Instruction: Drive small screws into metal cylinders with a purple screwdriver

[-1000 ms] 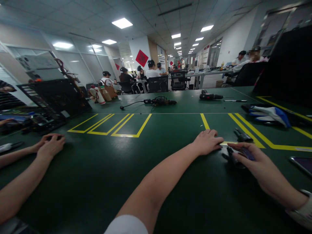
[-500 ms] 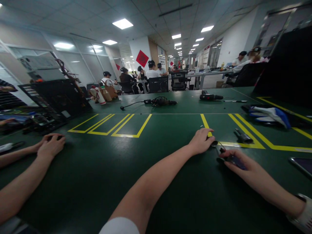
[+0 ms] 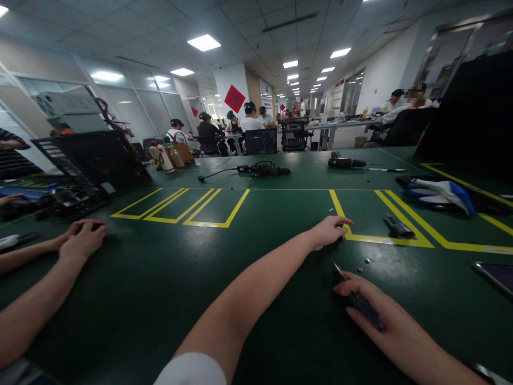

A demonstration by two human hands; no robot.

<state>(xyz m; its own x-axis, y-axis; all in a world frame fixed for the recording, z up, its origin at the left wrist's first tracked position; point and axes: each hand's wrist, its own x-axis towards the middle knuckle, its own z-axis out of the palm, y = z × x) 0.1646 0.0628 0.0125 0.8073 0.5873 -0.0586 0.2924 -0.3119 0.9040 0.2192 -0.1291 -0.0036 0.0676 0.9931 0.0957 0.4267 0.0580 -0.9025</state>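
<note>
My left hand (image 3: 329,232) is at the lower left corner of a yellow-taped box. Its fingers are curled, with the index pointing right, around a small dark piece that is mostly hidden. Nearer to me, my right hand (image 3: 368,305) is wrapped round the dark bluish handle of a screwdriver (image 3: 366,311), its thin metal shaft pointing up and left. Two small metal rings (image 3: 367,261) lie on the green table between and right of my hands. A dark metal cylinder (image 3: 401,227) with a narrower end rests in the taped box.
A cordless drill (image 3: 345,161) and a coiled black cable (image 3: 264,168) lie farther back. Blue-and-white gloves (image 3: 443,193) and a flat dark device (image 3: 497,279) are at right. Another person's hands (image 3: 84,240) rest on the table at left, near a black rack (image 3: 96,160).
My right hand has drawn toward me and left with the screwdriver. The left hand has shifted slightly left. The two small rings now show on the table where the hands were close together.
</note>
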